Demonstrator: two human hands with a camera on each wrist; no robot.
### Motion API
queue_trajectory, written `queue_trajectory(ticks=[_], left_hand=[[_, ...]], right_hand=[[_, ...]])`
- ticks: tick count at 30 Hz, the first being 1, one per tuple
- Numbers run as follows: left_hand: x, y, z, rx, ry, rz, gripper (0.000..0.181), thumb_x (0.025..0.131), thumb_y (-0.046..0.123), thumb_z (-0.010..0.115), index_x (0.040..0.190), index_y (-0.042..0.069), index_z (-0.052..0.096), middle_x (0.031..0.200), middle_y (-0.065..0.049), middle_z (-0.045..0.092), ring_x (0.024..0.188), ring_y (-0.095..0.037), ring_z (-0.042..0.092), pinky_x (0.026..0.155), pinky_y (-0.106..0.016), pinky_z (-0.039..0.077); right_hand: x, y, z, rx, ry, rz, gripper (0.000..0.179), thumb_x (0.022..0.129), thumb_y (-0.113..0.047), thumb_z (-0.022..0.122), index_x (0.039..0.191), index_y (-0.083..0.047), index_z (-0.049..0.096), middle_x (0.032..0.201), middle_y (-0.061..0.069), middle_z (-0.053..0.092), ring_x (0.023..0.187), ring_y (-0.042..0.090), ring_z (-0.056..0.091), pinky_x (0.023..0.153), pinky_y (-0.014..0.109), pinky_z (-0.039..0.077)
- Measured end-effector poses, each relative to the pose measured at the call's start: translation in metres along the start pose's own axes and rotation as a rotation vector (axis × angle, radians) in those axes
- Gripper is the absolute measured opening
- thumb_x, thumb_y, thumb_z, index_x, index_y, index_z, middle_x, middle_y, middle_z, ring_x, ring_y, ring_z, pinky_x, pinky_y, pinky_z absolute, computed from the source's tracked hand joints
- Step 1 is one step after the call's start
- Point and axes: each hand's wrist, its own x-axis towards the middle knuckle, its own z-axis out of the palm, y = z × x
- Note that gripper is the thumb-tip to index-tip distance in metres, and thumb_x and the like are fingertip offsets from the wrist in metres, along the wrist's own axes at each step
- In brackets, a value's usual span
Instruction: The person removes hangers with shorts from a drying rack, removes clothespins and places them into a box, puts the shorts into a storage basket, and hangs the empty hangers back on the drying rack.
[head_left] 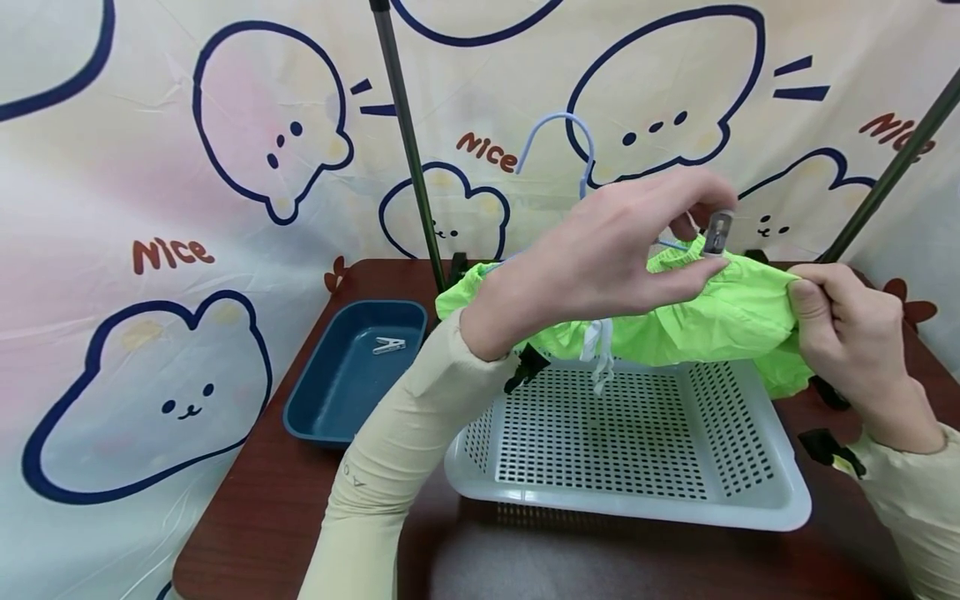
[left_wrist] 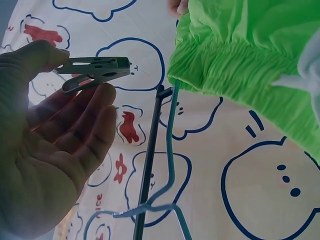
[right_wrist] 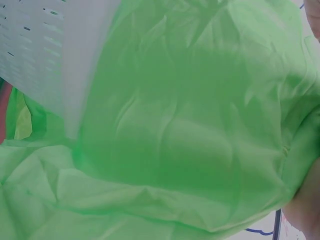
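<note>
In the middle of the head view, the left hand (head_left: 600, 254) pinches a small grey clothes peg (head_left: 717, 233) between thumb and fingers. The peg sits at the fingertips, just above the upper edge of a bright green fabric garment with a gathered waistband (head_left: 697, 321). In the left wrist view the thumb meets the peg's left end and the fingertips lie beneath it; its free end points right, apart from the waistband at upper right.

At the right of the head view, the right hand (head_left: 862, 337) grips the garment's right end, thumb uppermost, with most of the cloth to the left of that grip. White drawstrings (head_left: 597, 346) hang from the garment's front, over a pale perforated plastic basket (head_left: 637, 510). The hook of a light blue hanger (head_left: 557, 115) rises behind the left hand. At centre left, a white peg (head_left: 388, 344) lies in a dark blue rectangular tray (head_left: 337, 404).
</note>
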Motion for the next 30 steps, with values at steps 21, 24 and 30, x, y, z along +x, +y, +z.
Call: queue_trajectory(ticks=[21, 24, 30], left_hand=[[-0.036, -0.016, -0.019, 0.014, 0.066, -0.036, 0.027, 0.091, 0.016, 0.066, 0.112, 0.001, 0.058, 0.108, -0.007, 0.064, 0.096, -0.011, 0.06, 0.087, -0.013, 0.045], [-0.04, -0.017, -0.02, 0.025, 0.068, -0.047, 0.028, 0.091, 0.016, 0.068, 0.112, 0.001, 0.059, 0.109, -0.007, 0.064, 0.097, -0.012, 0.059, 0.087, -0.014, 0.045], [-0.049, -0.019, -0.024, 0.049, 0.091, -0.066, 0.029, 0.09, 0.017, 0.069, 0.112, 0.001, 0.06, 0.106, -0.006, 0.064, 0.094, -0.011, 0.059, 0.082, -0.016, 0.047]], right_hand=[[-0.002, 0.0, -0.001, 0.022, 0.004, 0.008, 0.044, 0.102, -0.025, 0.052, 0.096, 0.017, 0.061, 0.078, 0.019, 0.058, 0.073, -0.019, 0.037, 0.067, 0.001, 0.031], [-0.001, 0.0, -0.001, 0.014, -0.008, 0.014, 0.041, 0.102, -0.022, 0.052, 0.097, 0.017, 0.061, 0.08, 0.017, 0.059, 0.073, -0.019, 0.037, 0.068, 0.001, 0.031], [0.0, 0.0, -0.002, 0.008, -0.018, 0.009, 0.041, 0.102, -0.023, 0.052, 0.097, 0.016, 0.061, 0.078, 0.015, 0.057, 0.072, -0.019, 0.036, 0.066, 0.001, 0.031]])
